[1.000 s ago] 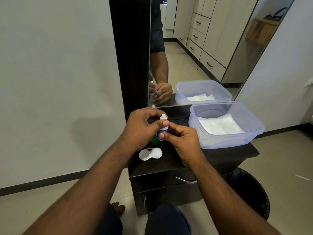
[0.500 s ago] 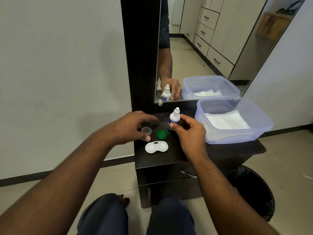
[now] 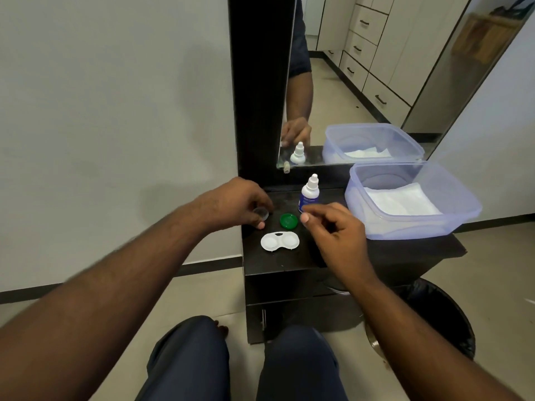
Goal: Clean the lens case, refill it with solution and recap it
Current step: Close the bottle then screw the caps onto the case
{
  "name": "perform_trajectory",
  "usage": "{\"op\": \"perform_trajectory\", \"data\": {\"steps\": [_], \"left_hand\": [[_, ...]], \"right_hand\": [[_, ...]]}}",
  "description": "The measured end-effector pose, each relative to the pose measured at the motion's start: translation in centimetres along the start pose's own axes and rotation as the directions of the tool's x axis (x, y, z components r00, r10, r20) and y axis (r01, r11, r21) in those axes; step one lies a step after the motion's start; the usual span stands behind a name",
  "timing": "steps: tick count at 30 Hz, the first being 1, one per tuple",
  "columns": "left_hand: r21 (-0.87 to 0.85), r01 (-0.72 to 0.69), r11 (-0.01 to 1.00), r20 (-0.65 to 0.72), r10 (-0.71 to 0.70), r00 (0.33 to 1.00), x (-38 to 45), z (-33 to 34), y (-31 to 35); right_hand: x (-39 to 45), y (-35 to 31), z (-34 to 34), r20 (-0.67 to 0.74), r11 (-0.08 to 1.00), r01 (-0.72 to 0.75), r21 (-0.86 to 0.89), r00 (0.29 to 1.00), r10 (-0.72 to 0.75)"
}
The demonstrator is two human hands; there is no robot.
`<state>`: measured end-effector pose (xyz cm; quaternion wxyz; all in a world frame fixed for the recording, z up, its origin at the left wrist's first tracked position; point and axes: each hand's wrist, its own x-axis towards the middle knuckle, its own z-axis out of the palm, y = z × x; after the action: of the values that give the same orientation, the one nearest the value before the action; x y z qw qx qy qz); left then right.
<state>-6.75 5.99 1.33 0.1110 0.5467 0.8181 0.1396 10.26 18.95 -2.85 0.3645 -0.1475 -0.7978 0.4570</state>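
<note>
Now seated facing dark cabinet top w/ mirror behind. Left hand down on the top, fingers curled round small clear cap, thumb tip below it. Right hand hovering just in front of solution bottle, fingers loosely curled, nothing in grip, apart from bottle. Bottle upright, nozzle bare, near back edge. Green cap lying open side up btwn both hands. White lens case uncapped, both wells showing, just in front of green cap. Clear plastic tub w/ white tissues at right. Black bin on floor lower right.
</note>
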Motion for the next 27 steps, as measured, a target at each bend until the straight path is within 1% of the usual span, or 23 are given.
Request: {"op": "perform_trajectory", "data": {"steps": [2,4,5,6,7,9,12,14,23,27], "left_hand": [[-0.158,0.046,0.986,-0.149,-0.07,0.986,-0.9,0.2,0.1],[-0.401,0.086,0.912,-0.309,-0.223,0.925,-2.3,0.6,0.6],[-0.501,0.088,0.861,-0.359,-0.299,0.884,-3.0,1.0,1.0],[-0.578,0.069,0.813,-0.391,-0.35,0.851,-3.8,1.4,1.4],[-0.636,0.04,0.771,-0.407,-0.378,0.832,-4.5,1.9,1.8],[-0.698,-0.001,0.716,-0.415,-0.403,0.816,-5.7,2.9,2.7],[-0.7,-0.013,0.714,-0.442,-0.419,0.793,-6.7,4.6,3.3],[-0.673,-0.018,0.74,-0.465,-0.404,0.787,-7.0,5.5,3.5],[-0.543,0.001,0.839,-0.481,-0.312,0.819,-7.1,6.9,4.3],[-0.498,0.04,0.866,-0.505,-0.327,0.799,-7.0,7.2,4.7]], "right_hand": [[-0.3,0.1,-0.3,0.121,0.999,0.033,-0.012,0.992,-0.031],[-0.1,0.1,-0.6,0.218,1.0,0.026,-0.012,0.976,-0.023],[0.1,0.1,-0.7,0.268,1.0,0.013,-0.015,0.963,-0.009],[0.3,0.2,-0.8,0.319,1.0,-0.006,-0.021,0.948,0.013],[0.4,0.4,-0.9,0.364,0.999,-0.028,-0.032,0.931,0.038],[0.9,0.9,-1.0,0.444,0.995,-0.055,-0.079,0.892,0.085],[1.2,1.2,-1.1,0.504,0.984,-0.025,-0.177,0.856,0.113],[1.2,1.0,-1.1,0.501,0.979,0.002,-0.203,0.859,0.102],[1.0,0.7,-1.0,0.491,0.973,0.032,-0.229,0.867,0.087],[0.9,0.7,-1.0,0.496,0.971,0.031,-0.236,0.863,0.093]]}}
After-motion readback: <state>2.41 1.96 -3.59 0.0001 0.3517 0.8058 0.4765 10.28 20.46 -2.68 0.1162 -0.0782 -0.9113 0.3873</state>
